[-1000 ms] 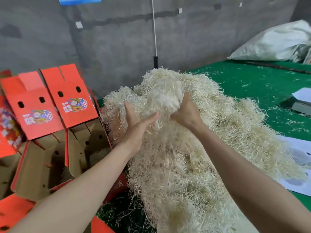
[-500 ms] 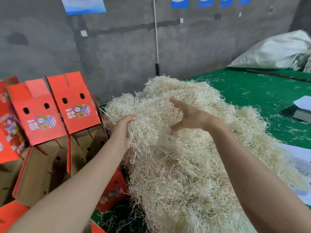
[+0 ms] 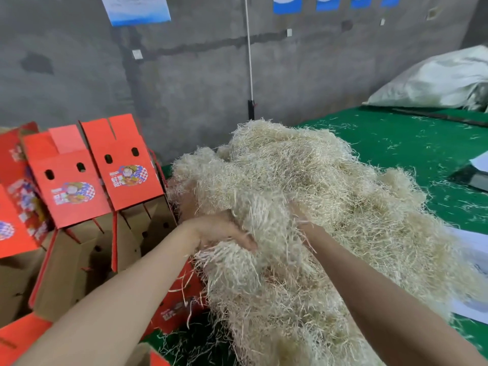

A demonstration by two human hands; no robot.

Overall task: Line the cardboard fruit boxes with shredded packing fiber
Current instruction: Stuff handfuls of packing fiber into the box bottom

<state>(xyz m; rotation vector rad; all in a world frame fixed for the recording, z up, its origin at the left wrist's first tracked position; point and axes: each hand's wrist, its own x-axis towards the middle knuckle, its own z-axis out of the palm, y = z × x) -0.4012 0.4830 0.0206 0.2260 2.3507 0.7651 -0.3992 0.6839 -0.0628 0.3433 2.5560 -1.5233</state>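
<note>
Head view: a big heap of shredded packing fiber (image 3: 303, 175) lies on the green table (image 3: 396, 143) and fills the middle of the picture. Its near edge runs out of the bottom of the frame.

The left hand (image 3: 216, 231) is at the heap's left flank and is smeared by motion. Its fingers bend into the strands and grip a clump, with the tips lost among them.

The right hand (image 3: 303, 220) is sunk into the heap past the wrist. Only a sliver of it shows under the overhanging fiber, so I cannot tell whether its fingers are spread, pressed together or pinching.

To the left, just beside the heap, stand the red cardboard fruit boxes (image 3: 87, 260), with their lid flaps (image 3: 126, 165) upright and their brown insides open. The insides are dim, and it is unclear whether any fiber lies in them. The leftmost boxes are cut off by the frame edge, and a box at the heap's foot is half covered by hanging strands.

A white sack (image 3: 435, 80) sits at the far right of the table. White sheets (image 3: 472, 244) at the right are partly under the heap, and the blue posters (image 3: 137, 9) on the wall are cropped at the top.
</note>
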